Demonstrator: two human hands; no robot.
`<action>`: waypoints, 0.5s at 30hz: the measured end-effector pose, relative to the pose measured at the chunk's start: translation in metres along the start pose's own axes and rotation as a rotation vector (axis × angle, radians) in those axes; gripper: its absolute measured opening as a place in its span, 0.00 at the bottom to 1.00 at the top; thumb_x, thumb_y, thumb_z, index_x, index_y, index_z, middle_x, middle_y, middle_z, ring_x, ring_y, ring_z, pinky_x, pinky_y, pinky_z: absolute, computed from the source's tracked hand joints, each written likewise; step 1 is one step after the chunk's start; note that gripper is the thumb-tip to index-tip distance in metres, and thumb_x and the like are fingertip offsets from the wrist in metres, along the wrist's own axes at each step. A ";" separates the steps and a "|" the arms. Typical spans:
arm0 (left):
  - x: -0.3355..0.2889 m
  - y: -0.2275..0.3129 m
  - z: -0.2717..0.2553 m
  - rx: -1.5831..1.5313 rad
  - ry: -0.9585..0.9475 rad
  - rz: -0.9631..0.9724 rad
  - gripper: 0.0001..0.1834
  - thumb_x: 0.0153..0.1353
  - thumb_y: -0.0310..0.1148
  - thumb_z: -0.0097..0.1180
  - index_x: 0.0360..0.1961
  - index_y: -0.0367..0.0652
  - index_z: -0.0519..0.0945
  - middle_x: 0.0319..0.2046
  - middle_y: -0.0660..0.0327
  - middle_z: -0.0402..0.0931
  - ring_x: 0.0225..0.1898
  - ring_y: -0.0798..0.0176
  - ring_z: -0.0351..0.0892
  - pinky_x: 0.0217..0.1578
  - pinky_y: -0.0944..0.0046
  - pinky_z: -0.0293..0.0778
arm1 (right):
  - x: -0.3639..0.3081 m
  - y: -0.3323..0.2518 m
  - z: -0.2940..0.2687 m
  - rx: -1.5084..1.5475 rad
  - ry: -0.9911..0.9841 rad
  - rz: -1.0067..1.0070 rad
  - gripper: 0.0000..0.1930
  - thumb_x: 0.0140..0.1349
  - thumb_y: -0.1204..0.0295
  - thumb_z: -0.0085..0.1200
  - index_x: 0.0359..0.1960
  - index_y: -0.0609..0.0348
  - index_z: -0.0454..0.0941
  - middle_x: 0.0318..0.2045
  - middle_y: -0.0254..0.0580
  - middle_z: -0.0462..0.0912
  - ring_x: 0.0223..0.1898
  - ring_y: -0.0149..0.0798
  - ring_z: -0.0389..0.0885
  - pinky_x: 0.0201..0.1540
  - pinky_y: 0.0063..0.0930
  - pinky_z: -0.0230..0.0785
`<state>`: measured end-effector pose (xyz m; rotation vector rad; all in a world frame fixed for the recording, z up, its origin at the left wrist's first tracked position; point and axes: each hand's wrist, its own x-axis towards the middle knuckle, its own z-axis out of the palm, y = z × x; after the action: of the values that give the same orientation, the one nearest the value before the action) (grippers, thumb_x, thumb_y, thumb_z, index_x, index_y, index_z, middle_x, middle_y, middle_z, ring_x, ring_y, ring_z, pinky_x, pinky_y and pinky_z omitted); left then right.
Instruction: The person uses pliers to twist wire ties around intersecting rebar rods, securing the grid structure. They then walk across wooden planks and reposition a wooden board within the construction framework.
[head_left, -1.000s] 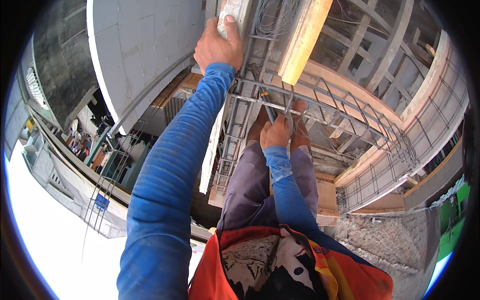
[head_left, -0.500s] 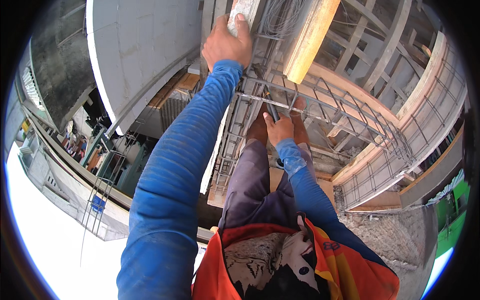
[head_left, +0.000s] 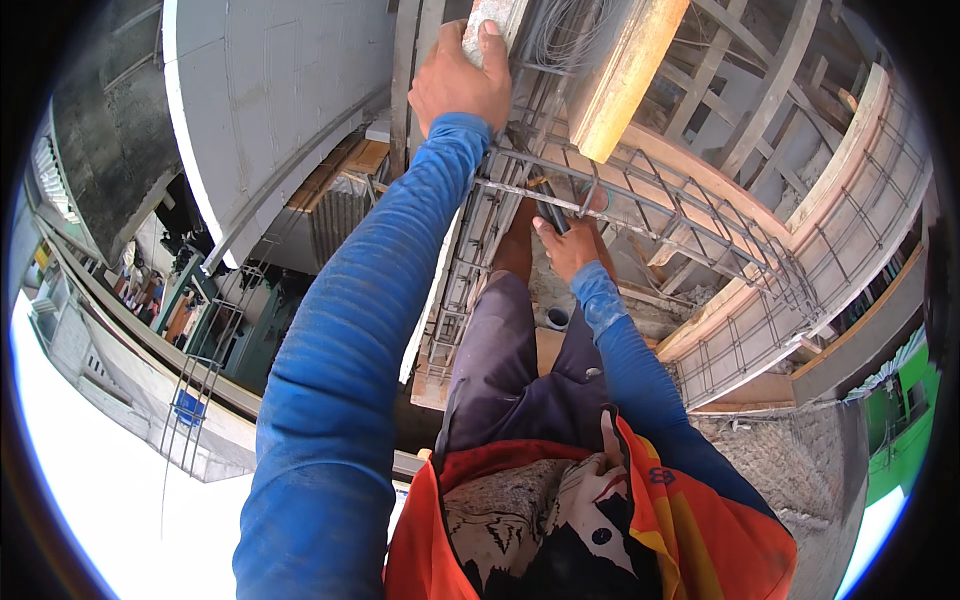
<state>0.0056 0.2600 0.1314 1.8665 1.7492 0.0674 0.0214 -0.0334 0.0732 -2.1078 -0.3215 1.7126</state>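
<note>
My left hand (head_left: 462,82) is closed around the end of an upright, pale, cement-stained board (head_left: 489,22), thumb on one side and fingers on the other. Lower down and to the right, my right hand (head_left: 568,248) grips the black handle of a hammer (head_left: 552,212). The hammer slants up and left among the steel bars, so its head is hard to make out. Between both hands runs a rebar cage (head_left: 600,212) of long bars and square ties. A yellowish timber (head_left: 625,85) stands to the right of my left hand.
Formwork boards (head_left: 735,315) with more rebar curve off to the right. A grey wall panel (head_left: 270,110) rises at the left, beside a drop to a lower level. Coiled thin wire (head_left: 565,35) lies at the top. My legs (head_left: 500,350) stand among the boards and bars.
My right hand has shifted slightly right with the hammer, its handle now tilting more to the left. My left hand keeps its grip on the board. The view has moved a little.
</note>
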 end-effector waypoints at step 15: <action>0.002 -0.009 0.010 0.030 0.041 0.009 0.33 0.67 0.60 0.39 0.53 0.41 0.76 0.40 0.41 0.82 0.46 0.35 0.80 0.49 0.43 0.73 | 0.007 -0.009 -0.043 0.597 -0.537 0.367 0.21 0.65 0.51 0.59 0.33 0.60 0.75 0.22 0.25 0.68 0.19 0.20 0.61 0.18 0.17 0.50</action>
<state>0.0022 0.2576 0.1186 1.9073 1.7782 0.0845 0.0655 -0.0292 0.0784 -1.3136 0.4187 2.2182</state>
